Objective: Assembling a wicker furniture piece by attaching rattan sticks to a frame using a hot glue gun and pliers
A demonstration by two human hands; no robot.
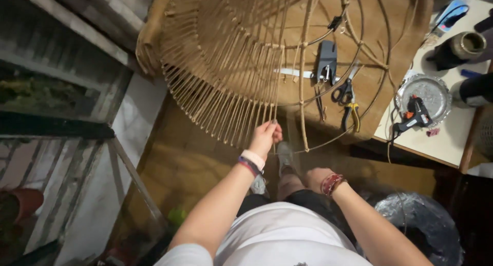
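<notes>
Dim workshop floor, seen from above; a burlap-covered bench [380,91] runs across the top and a white table [441,137] is set at right. A round wire frame [359,45] is propped over the bench, and its left portion is already wrapped with close-set jute cord [221,76]. The right portion, roughly half as far as can be judged, is left as bare wire with only a few knotted joints, so the wrapping appears partly done.

The left hand [264,137] is raised to the lower rim of the frame, with fingers curled together and pinched on cord strands where the wrapped section ends. The right hand [316,178] is held low near the knee; it seems loosely closed, but the finger state cannot be told for sure, and nothing is seen in it.

On the bench, scissors [343,91], yellow-handled pliers [352,114] and a dark stapler-like tool [326,60] are laid well apart from both hands. A glue gun [413,114] is rested on a silver tray [436,89] on the table. A black plastic bag [426,220] is seen at lower right.
</notes>
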